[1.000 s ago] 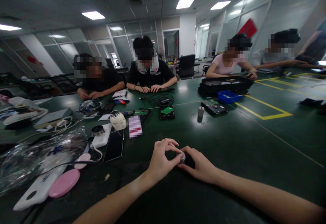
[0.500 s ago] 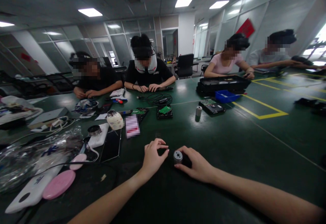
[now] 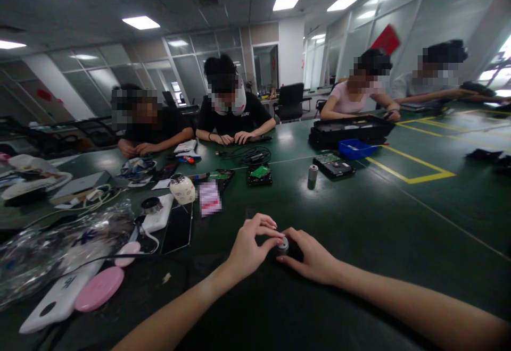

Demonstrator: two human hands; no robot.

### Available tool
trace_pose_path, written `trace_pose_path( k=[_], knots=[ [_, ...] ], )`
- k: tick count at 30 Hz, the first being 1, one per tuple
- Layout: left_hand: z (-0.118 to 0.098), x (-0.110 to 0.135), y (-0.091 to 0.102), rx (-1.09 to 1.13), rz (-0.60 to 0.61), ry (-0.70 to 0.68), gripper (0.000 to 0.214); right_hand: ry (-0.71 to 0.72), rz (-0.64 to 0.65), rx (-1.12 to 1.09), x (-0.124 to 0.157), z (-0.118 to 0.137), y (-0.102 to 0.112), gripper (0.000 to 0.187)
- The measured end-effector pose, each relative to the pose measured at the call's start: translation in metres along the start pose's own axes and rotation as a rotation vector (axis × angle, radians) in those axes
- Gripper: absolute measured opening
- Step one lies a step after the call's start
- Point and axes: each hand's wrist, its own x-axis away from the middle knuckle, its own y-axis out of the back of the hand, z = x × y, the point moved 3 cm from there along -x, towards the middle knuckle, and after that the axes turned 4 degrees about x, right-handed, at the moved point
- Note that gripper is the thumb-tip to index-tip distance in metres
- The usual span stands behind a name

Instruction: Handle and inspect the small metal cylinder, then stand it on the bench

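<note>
A small dark cylinder with a silver round top [image 3: 283,244] stands on the green table [image 3: 359,218] right in front of me. My right hand [image 3: 313,259] is wrapped round its dark body from the right side. My left hand [image 3: 249,247] comes in from the left, thumb and forefinger pinched on the silver top, the other fingers curled above. Both forearms rest low over the table's near edge.
To my left lie a pink disc [image 3: 99,289], a white device [image 3: 56,298], a dark tablet [image 3: 178,227], clear plastic bags [image 3: 48,244] and cables. Farther off are a small grey can [image 3: 312,173], circuit boards [image 3: 260,174], a blue tray [image 3: 355,150] and several seated people.
Half a second ago my left hand was off the cylinder, pinched in the air beside it. It has come back right onto the silver top. My right hand has kept its hold.
</note>
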Motion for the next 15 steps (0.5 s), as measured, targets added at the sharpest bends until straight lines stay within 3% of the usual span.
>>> trace_pose_path(
  k=[10, 15],
  knots=[
    [-0.001, 0.007, -0.008, -0.02, 0.113, -0.033, 0.017, -0.003, -0.008, 0.0, 0.0, 0.0, -0.001, 0.03],
    [0.015, 0.018, -0.015, 0.062, 0.082, 0.021, 0.062, 0.122, -0.091, -0.1, 0.002, 0.005, 0.009, 0.053]
  ],
)
